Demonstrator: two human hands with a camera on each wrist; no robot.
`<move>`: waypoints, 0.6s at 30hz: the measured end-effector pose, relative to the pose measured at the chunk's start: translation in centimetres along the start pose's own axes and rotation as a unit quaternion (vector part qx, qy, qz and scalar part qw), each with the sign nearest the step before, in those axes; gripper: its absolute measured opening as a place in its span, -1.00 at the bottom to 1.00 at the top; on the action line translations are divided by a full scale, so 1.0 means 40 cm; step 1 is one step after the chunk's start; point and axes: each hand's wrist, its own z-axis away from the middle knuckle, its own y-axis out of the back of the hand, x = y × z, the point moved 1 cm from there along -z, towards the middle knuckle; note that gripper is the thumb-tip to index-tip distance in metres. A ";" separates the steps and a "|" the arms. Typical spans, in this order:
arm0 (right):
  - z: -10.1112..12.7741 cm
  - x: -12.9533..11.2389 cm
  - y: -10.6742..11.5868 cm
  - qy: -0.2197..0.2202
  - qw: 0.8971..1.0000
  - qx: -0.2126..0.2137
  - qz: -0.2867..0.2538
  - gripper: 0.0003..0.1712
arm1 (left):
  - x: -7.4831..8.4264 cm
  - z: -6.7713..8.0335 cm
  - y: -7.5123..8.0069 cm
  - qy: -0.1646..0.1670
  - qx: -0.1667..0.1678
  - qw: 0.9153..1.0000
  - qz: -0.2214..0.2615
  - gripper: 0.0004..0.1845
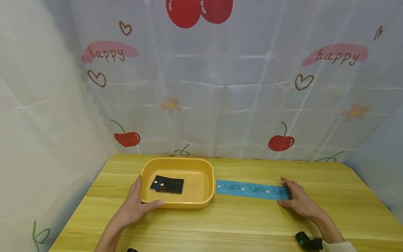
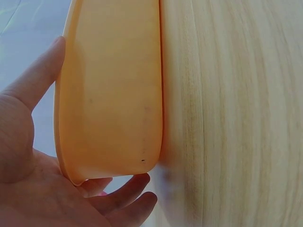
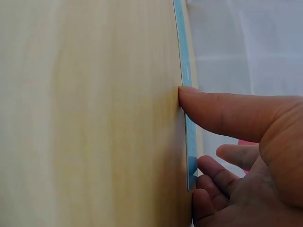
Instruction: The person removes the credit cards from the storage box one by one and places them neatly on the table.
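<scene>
In the head view my left hand (image 1: 133,204) holds the left front corner of a yellow plastic tray (image 1: 195,203). Its thumb lies along the front rim, while the fingers bend round the left end in the left wrist view. Two black VIP cards (image 1: 171,184) overlap inside the tray on its left part. To the right of the tray, three blue VIP cards (image 1: 252,190) lie end to end in a row on the table. My right hand (image 1: 300,200) spans the rightmost card, with the thumb touching its near edge in the right wrist view and the fingers around its outer end.
Everything stands on a wood-grain table (image 1: 233,224). A pale curtain (image 1: 217,115) printed with cherries and hearts hangs behind it. A black device (image 1: 308,241) is near the right wrist, and another dark item (image 1: 132,250) shows at the bottom edge.
</scene>
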 end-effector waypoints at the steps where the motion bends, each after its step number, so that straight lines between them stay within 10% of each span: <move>1: 0.000 0.000 0.000 -0.001 1.000 0.001 0.000 0.02 | 0.000 -0.001 0.000 0.000 0.000 1.000 -0.001 0.40; 18: 0.004 -0.040 0.000 -0.005 1.000 0.018 0.001 -0.02 | 0.001 -0.001 0.002 -0.005 -0.001 1.000 -0.001 0.40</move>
